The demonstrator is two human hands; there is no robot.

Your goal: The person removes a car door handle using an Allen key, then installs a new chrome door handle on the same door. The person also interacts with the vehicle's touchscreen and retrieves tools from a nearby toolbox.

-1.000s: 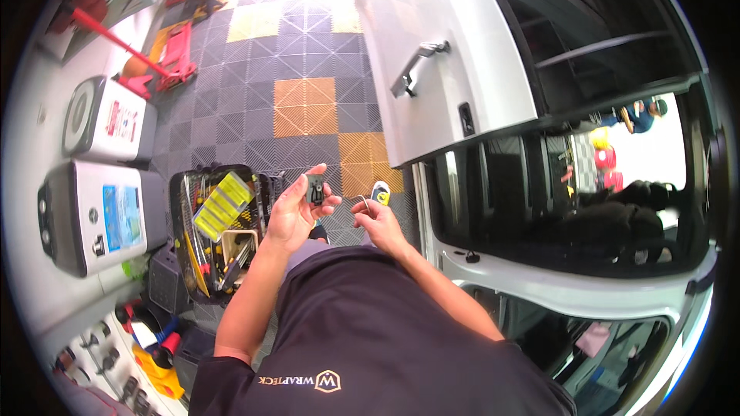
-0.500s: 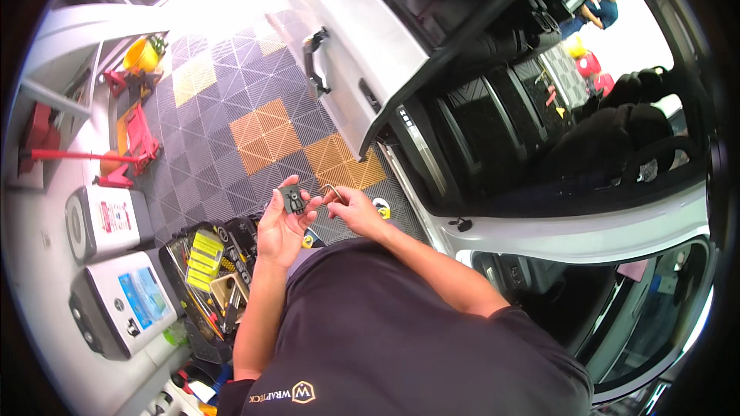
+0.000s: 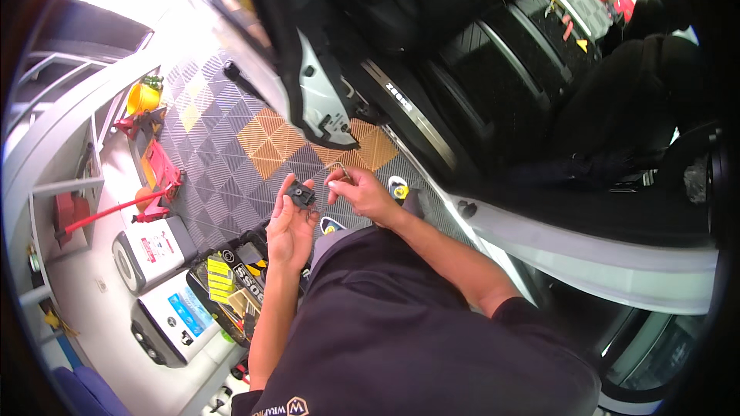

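Observation:
My left hand (image 3: 288, 225) is closed on a small dark grey block-shaped part (image 3: 301, 195), gripped between thumb and fingers, with a recess in its upper face. Just to its right, my right hand (image 3: 365, 194) pinches a thin bent metal hex key (image 3: 338, 166). The key's bent end sticks out above the fingers, apart from the grey part. Both hands are in front of my body, over the tiled floor.
A car with an open door (image 3: 327, 112) and dark interior stands right. To the left are an open toolbox (image 3: 262, 250), two white cooler boxes (image 3: 181, 320), a red floor jack (image 3: 162, 177) and a yellow bucket (image 3: 143, 98). Grey and orange tiles (image 3: 266, 139) cover the floor.
My view has turned and moved closer to the car, whose door opening now fills more of the right. The grey part is tilted differently in my left hand. Both hands keep their holds.

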